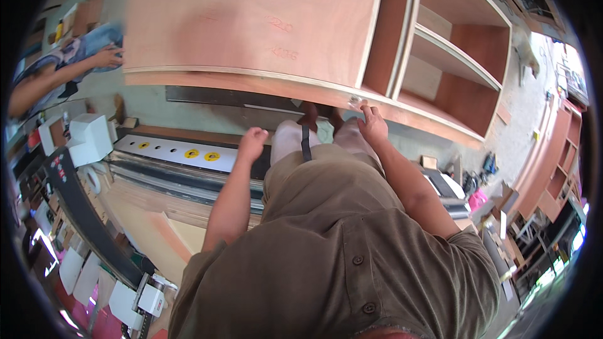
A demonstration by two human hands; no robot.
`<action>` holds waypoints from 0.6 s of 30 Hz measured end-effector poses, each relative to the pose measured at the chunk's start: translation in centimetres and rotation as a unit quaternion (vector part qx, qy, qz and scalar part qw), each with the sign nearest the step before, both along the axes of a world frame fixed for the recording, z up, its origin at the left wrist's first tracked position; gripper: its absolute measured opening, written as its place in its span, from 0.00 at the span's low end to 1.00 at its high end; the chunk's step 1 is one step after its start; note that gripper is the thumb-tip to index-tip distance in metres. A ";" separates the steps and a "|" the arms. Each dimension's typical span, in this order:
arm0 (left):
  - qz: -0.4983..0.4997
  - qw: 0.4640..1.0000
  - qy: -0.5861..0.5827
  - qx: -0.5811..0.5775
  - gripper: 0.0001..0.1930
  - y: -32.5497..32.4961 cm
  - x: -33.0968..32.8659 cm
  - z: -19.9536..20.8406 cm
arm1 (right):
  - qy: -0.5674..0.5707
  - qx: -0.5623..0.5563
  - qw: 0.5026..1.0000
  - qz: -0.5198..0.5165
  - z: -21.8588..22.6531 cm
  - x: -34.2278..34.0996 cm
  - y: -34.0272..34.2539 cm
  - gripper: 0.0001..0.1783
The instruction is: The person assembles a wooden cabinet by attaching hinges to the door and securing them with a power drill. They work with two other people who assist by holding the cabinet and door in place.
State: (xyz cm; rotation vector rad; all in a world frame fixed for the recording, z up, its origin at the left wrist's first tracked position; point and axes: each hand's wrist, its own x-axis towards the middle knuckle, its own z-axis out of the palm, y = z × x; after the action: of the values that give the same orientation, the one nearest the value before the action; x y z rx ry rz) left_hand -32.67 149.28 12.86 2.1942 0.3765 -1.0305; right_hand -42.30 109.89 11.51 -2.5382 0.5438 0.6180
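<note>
A large wooden cabinet [251,31] lies in front of me, a broad plywood panel on its left and open compartments on its right. Its near edge carries a long wooden strip [239,81]. At that edge, my right hand [374,125] has its fingers bent around a small, shiny thing [356,102], too blurred to name. My left hand [253,143] hovers over the machine bed, apart from the cabinet, with its fingers curled closed. Whether anything sits inside those fingers is hidden.
At the far left another person's hand [108,56] touches the cabinet's end. A long machine bed with a white perforated strip [169,149] runs beside my left arm. A black beam [88,213] slants at lower left. More shelving [559,157] stands far right, near a pink container [478,199].
</note>
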 end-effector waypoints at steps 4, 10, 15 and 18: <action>-0.014 1.000 0.008 0.016 0.22 0.1 -2.9 2.3 | -0.044 -0.033 0.996 0.070 -2.0 2.7 -0.1 0.28; 0.039 0.995 0.054 0.069 0.28 4.0 -7.3 3.2 | -0.127 -0.070 0.966 0.216 -3.6 2.5 -1.3 0.30; 0.063 0.994 0.038 0.086 0.28 3.4 -7.2 6.0 | -0.183 -0.052 0.956 0.225 -5.3 1.4 -2.4 0.24; 0.034 0.996 0.005 0.085 0.28 0.9 -6.5 7.2 | -0.124 -0.078 0.965 0.219 -4.5 0.0 -4.5 0.23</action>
State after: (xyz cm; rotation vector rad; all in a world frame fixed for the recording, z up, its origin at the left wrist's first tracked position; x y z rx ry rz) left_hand -39.16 150.16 20.09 2.3101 0.5584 -1.0034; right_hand -42.33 105.38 7.01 -2.8529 -0.0677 0.4017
